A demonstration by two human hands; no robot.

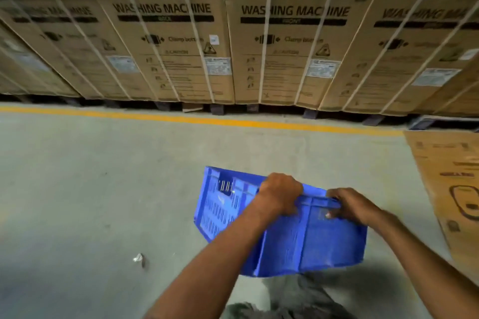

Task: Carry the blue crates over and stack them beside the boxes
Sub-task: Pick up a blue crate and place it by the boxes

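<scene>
Down to the left of my hands, a crumpled scrap [138,258] lies on the floor [77,189], off my path. My left hand [280,197] curls over the top rim of the blue crate [311,241], which hangs tilted below both hands, clear of the floor for carrying. My right hand [352,206] grips the same rim just beside it. Beyond my hands, past the yellow line [207,120], stand the boxes [181,46]. Flattened cardboard [451,189] lies to the right.
</scene>
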